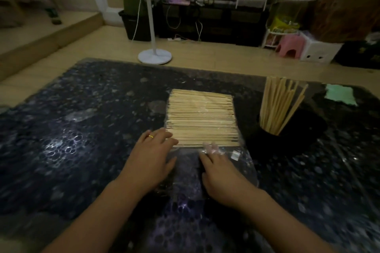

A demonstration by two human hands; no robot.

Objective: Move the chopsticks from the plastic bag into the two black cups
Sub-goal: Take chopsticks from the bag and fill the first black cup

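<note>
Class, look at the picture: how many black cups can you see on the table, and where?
1. A black cup stands right of the bag of chopsticks, already holding upright chopsticks. The task names two; a second may be hidden against the dark table.

- The chopsticks (202, 119) lie flat in the plastic bag (230, 162) at the middle of the table (82, 121).
- The cup (287, 129) stands right of them, with sticks upright in it.
- The left hand (153, 155) touches the near left corner of the pile; the right hand (221, 174) rests on the bag before it.
- A cloth (340, 94) lies behind the cup, to the right.
</note>
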